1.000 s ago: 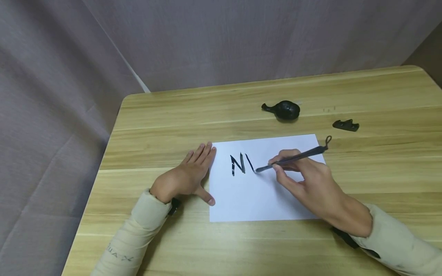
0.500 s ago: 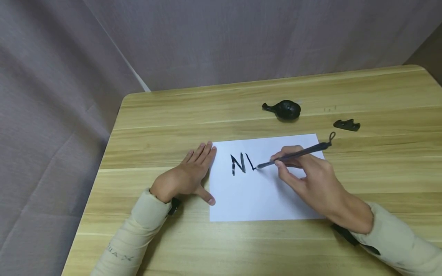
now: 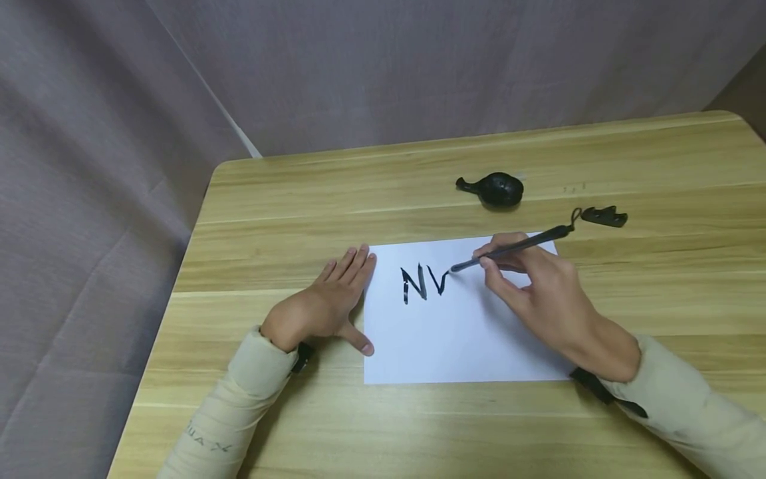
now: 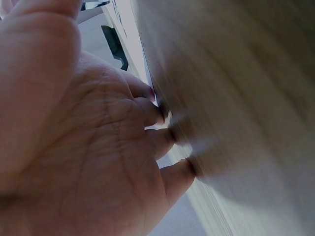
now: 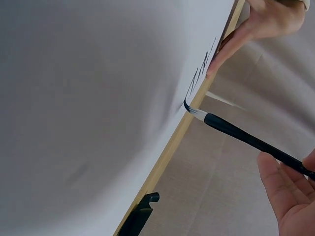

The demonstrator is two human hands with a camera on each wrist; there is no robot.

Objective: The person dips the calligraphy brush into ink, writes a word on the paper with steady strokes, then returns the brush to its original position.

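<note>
A white sheet of paper (image 3: 443, 346) lies on the wooden table, bearing a black N and a V-shaped mark (image 3: 439, 283) beside it. My right hand (image 3: 538, 293) pinches a dark ink brush (image 3: 520, 246) between thumb and fingers, its loop end up to the right. In the right wrist view the brush's bristles (image 5: 193, 109), black at the bent tip, touch the paper at the end of the last stroke. My left hand (image 3: 323, 306) lies with fingers spread at the paper's left edge, its fingertips and thumb tip at that edge. Its fingertips press the tabletop in the left wrist view.
A black gourd-shaped object (image 3: 499, 190) lies behind the paper on the table (image 3: 287, 219). To its right is a small dark brush rest (image 3: 604, 216) with a peaked outline. Grey curtains (image 3: 419, 66) hang behind the table and on the left.
My right hand has moved the brush up and slightly right, drawing a rising stroke that turns the single slanting line into a V. The left hand stays in place.
</note>
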